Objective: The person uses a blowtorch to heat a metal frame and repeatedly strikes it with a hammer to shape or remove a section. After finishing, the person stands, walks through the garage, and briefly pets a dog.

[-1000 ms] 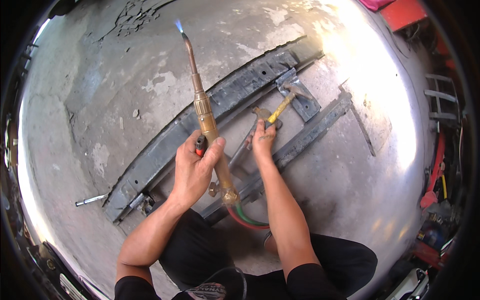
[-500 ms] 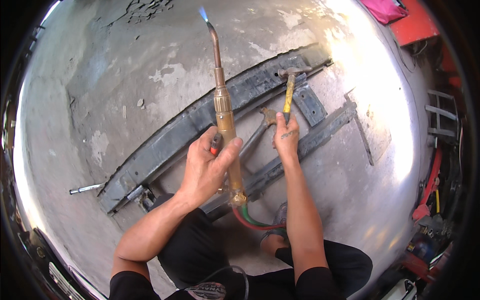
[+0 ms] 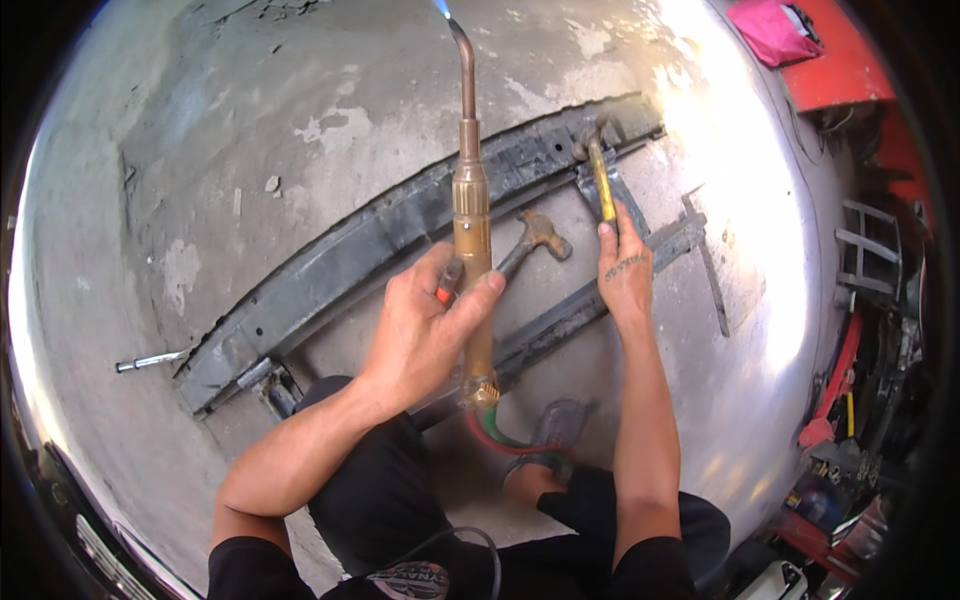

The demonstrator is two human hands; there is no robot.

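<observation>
My left hand [image 3: 415, 325] is closed around a brass gas torch [image 3: 472, 235], its copper neck pointing up and away. At its tip burns a small blue flame [image 3: 443, 8]. A small grey and orange piece [image 3: 447, 287] shows at the same hand's fingers; its kind is unclear. My right hand [image 3: 626, 272] grips a yellow-handled hammer [image 3: 602, 185], whose head is over the right part of a long curved dark metal beam [image 3: 330, 255]. Between my hands lies a rusty-headed claw hammer [image 3: 541, 234], its handle partly hidden behind the torch and left thumb.
Below the curved beam, a straight metal bar [image 3: 560, 325] crosses the concrete floor [image 3: 240, 130]. Red and green hoses [image 3: 492, 428] hang from the torch near my foot. A metal rod [image 3: 150, 361] lies at the beam's left end. Red equipment [image 3: 840, 80] and clutter line the right edge.
My right hand has shifted right with the yellow-handled hammer, whose head has moved along the beam. The torch in my left hand has moved slightly right, its flame nearer the top edge.
</observation>
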